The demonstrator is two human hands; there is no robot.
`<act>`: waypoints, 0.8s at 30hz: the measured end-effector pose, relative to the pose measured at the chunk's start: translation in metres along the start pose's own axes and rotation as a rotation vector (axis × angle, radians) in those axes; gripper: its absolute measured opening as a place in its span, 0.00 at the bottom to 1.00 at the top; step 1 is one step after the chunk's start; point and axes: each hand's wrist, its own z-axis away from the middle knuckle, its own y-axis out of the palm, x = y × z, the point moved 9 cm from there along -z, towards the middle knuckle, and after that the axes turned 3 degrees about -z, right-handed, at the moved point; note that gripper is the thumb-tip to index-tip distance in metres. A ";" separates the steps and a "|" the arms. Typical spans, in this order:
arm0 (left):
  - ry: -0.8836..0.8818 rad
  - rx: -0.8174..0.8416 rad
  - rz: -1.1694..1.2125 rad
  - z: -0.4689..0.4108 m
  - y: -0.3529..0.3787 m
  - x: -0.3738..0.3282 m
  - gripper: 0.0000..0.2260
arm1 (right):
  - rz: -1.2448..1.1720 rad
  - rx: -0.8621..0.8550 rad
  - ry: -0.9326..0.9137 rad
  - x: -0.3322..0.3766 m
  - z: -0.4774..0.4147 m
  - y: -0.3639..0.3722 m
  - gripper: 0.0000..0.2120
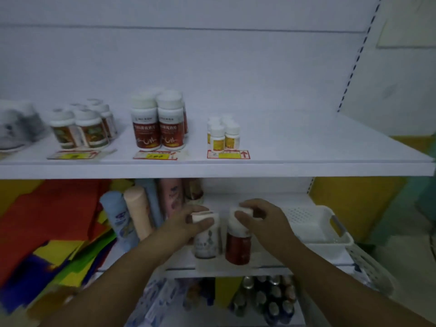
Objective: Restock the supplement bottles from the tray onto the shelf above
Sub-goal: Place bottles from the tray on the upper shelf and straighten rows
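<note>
My left hand (188, 220) grips the white cap of a pale-labelled supplement bottle (206, 241) standing upright on the lower shelf. My right hand (262, 220) grips the white cap of a red-labelled bottle (237, 249) right beside it. A white perforated tray (316, 230) sits just right of my right hand on the same lower shelf. The upper shelf (306, 147) holds three groups: green-labelled bottles (80, 128), large red-labelled bottles (160, 121) and small yellow-labelled bottles (223, 133).
Price tags (228, 154) lie at the upper shelf's front edge. Tall pastel tubes (136, 218) stand left of my hands, with coloured bags (54, 232) further left. Dark bottles (266, 296) fill the shelf below. A blurred grey object (16, 126) sits far left on the upper shelf.
</note>
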 end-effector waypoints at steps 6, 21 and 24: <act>0.149 -0.074 -0.110 0.075 -0.053 -0.073 0.12 | -0.135 0.034 -0.154 0.103 0.015 0.015 0.08; 0.482 -0.325 -0.222 0.097 -0.252 -0.238 0.18 | -0.114 -0.275 -0.448 0.317 -0.125 -0.014 0.15; 0.507 -0.382 -0.282 0.072 -0.290 -0.252 0.12 | 0.007 -0.334 -0.346 0.313 -0.186 -0.005 0.19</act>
